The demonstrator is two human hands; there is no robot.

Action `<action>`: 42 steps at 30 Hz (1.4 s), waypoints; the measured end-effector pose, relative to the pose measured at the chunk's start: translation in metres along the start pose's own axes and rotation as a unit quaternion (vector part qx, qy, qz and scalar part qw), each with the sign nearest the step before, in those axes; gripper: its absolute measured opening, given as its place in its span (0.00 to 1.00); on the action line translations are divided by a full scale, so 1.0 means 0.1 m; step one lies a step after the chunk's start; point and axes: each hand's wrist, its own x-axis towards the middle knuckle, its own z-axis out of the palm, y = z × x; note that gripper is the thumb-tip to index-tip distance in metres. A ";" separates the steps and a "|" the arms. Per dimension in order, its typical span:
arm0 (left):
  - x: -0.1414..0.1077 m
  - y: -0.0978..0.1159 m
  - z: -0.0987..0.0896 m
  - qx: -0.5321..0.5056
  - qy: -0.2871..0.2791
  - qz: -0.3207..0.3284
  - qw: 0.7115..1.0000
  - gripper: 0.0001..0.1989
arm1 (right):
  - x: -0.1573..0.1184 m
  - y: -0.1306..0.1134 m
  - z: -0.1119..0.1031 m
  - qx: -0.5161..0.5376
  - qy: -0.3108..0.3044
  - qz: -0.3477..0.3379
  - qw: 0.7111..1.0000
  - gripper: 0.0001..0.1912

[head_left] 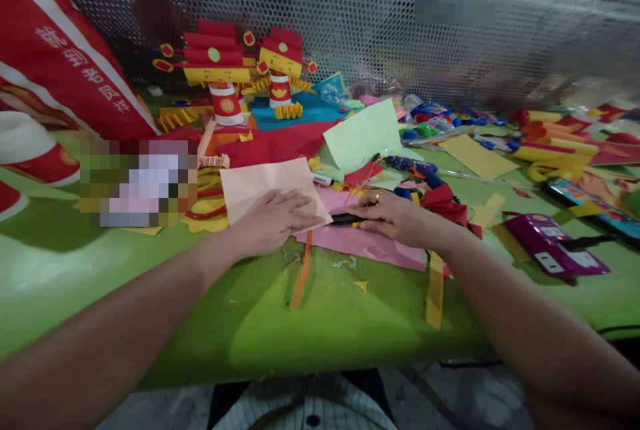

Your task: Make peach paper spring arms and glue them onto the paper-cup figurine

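Observation:
My left hand [273, 217] lies flat with its fingers stretched out on a peach sheet of paper [265, 173]. My right hand [387, 217] is closed around a slim black tool [345, 219], whose tip end meets the lower right corner of the peach sheet. Its exact kind is not clear, since my fingers cover part of it. Beneath both, a pink sheet [370, 248] rests on the green table. An orange paper strip [303, 270] sticks out from under the peach paper toward me. A white marker [323, 179] lies just behind the sheet.
Two red and yellow paper figures [227, 107] stand at the back before a perforated metal panel [320, 17]. A pale green sheet [370, 130] and a blue patterned glue gun [410, 165] lie behind my hands. At right are a purple power socket [555, 243] and a phone [590, 203].

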 end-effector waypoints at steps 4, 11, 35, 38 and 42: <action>0.00 0.01 -0.01 0.003 -0.004 0.006 1.000 0.29 | -0.02 -0.01 -0.02 0.005 -0.013 0.006 1.000 0.19; 0.00 0.01 0.00 0.019 -0.001 0.016 1.000 0.29 | -0.01 -0.03 0.03 0.000 0.008 0.011 1.000 0.20; -0.07 -0.07 -0.13 -0.012 -0.064 0.018 0.998 0.20 | -0.03 0.02 0.02 -0.016 0.028 0.011 0.999 0.19; -0.06 -0.08 -0.13 -0.006 -0.081 0.013 0.997 0.21 | -0.01 0.00 0.02 -0.029 0.028 0.022 0.999 0.19; -0.04 -0.08 -0.10 0.015 -0.065 0.001 0.998 0.22 | 0.01 0.00 0.02 -0.050 0.035 0.024 0.998 0.19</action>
